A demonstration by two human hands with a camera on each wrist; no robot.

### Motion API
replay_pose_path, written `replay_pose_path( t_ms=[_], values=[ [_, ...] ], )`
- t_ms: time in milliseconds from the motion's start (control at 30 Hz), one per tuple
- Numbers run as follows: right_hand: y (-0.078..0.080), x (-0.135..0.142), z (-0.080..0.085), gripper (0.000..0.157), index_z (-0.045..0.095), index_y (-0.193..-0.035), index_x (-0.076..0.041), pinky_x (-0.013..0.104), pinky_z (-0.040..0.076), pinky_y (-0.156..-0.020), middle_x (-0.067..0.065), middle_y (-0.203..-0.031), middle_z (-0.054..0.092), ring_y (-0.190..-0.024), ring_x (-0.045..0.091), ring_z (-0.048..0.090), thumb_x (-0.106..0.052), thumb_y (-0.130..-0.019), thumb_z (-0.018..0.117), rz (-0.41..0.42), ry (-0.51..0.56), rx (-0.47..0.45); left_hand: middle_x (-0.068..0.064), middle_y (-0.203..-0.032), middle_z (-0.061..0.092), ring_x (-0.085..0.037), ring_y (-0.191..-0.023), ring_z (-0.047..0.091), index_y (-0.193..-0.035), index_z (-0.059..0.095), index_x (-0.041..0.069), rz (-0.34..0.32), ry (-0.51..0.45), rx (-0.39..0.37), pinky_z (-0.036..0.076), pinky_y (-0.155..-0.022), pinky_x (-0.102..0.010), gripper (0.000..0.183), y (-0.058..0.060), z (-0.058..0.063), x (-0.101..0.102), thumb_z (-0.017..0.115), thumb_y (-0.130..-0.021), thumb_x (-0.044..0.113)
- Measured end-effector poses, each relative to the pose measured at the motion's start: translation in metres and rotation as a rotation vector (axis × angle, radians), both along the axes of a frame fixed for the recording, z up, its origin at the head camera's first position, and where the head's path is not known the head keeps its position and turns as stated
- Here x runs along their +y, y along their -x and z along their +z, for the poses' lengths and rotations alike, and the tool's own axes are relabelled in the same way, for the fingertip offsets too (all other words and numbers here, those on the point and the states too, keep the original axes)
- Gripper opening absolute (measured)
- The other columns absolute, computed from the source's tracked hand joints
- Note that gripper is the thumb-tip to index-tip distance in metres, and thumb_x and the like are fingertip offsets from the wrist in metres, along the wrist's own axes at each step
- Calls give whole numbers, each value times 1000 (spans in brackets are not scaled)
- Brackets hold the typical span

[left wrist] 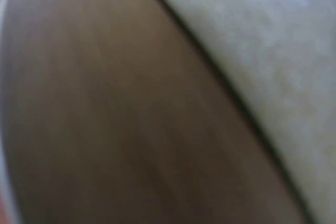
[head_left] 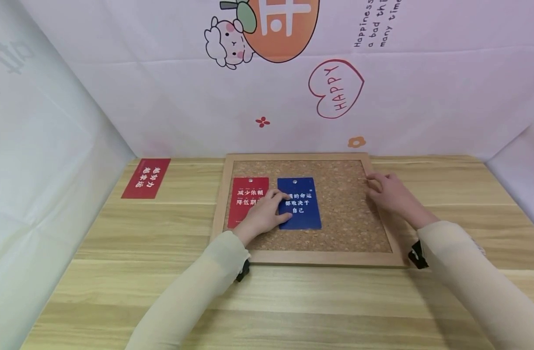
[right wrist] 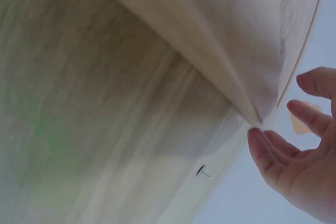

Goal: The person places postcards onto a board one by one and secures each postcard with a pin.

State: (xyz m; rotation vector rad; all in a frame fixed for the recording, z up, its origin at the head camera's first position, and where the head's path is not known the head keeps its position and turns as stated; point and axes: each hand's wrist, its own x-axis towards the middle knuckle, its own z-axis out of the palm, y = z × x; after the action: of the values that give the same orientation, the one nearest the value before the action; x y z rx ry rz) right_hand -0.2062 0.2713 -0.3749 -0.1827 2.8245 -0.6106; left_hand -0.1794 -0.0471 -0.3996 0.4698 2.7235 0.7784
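A wood-framed cork board (head_left: 341, 233) lies on the table with two cards on it. My left hand (head_left: 264, 211) reaches over the red card (head_left: 245, 187) and partly hides its print. Its thumb and fingertips rest at the left edge of the blue card (head_left: 303, 218). Each card has a round pin head at its top. At the board's right side is my right hand (head_left: 391, 194), its fingertips at the frame. In the right wrist view, its fingers (right wrist: 257, 153) are bent and spread, one fingertip near the frame edge. The left wrist view is blurred and shows no hand.
A second red card (head_left: 146, 178) lies on the table (head_left: 170, 228) left of the board. A small pin (right wrist: 203, 172) shows in the right wrist view. White printed cloth (head_left: 170, 97) stands behind and at both sides.
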Motion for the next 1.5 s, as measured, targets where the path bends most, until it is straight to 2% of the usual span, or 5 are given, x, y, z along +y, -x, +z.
replay_pose_path(
  t_ms=[300,467,733,1100,1500],
  values=[
    [-4,10,-6,51,37,-138,9,53,40,-75,41,-114,44,-98,44,44,-20,-98,49,73,30,62,-7,-148,36,-30,-127,48,-139,47,18,1,8,1,48,-97,-47,50,1,-1,1,61,-93,34],
    [-5,9,-11,54,36,-139,8,57,41,-78,43,-119,42,-100,46,45,-24,-98,50,51,44,64,-7,-147,37,-29,-126,49,-139,48,19,3,10,2,49,-95,-46,50,0,0,1,61,-93,34],
    [-7,7,-19,49,37,-141,4,69,35,-92,49,-129,33,-114,60,39,-20,-99,47,30,67,105,-6,-148,36,-29,-127,49,-138,47,18,3,7,-4,48,-97,-46,49,0,0,0,61,-93,33],
    [-6,3,-25,49,35,-142,6,69,33,-96,48,-134,29,-120,60,34,-13,-98,45,19,84,150,-7,-148,35,-30,-128,47,-139,47,18,1,6,-6,47,-97,-46,50,-1,1,0,60,-93,33],
    [-5,6,-26,49,33,-143,6,68,31,-97,48,-136,25,-122,59,31,-12,-98,42,16,99,124,-7,-149,34,-30,-128,47,-139,47,18,-2,12,-10,47,-97,-46,50,-2,3,1,60,-94,33]
  ],
)
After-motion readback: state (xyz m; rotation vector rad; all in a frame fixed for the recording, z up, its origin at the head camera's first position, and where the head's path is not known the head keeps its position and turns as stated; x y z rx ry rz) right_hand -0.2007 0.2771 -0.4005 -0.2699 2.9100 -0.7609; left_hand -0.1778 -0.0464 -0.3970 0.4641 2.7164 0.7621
